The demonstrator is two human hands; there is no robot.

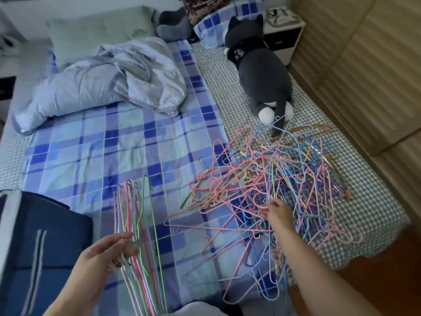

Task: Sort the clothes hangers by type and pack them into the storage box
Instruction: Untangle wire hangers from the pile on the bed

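Observation:
A tangled heap of thin wire hangers (280, 185) in pink, blue, green and purple lies on the bed at the right, with a few wooden hangers (303, 130) at its far edge. My right hand (276, 210) reaches into the heap and pinches a pink hanger. My left hand (114, 249) grips a bunch of several coloured wire hangers (136, 224) by their hooks, held flat together over the bed. A dark blue fabric storage box (41, 247) sits at the lower left beside that hand.
A grey plush cat (259, 71) lies beyond the heap. A crumpled duvet (102, 83) and pillows occupy the far left of the blue checked bed (91, 151). A wooden wardrobe (364, 65) runs along the right, a nightstand (284, 35) behind.

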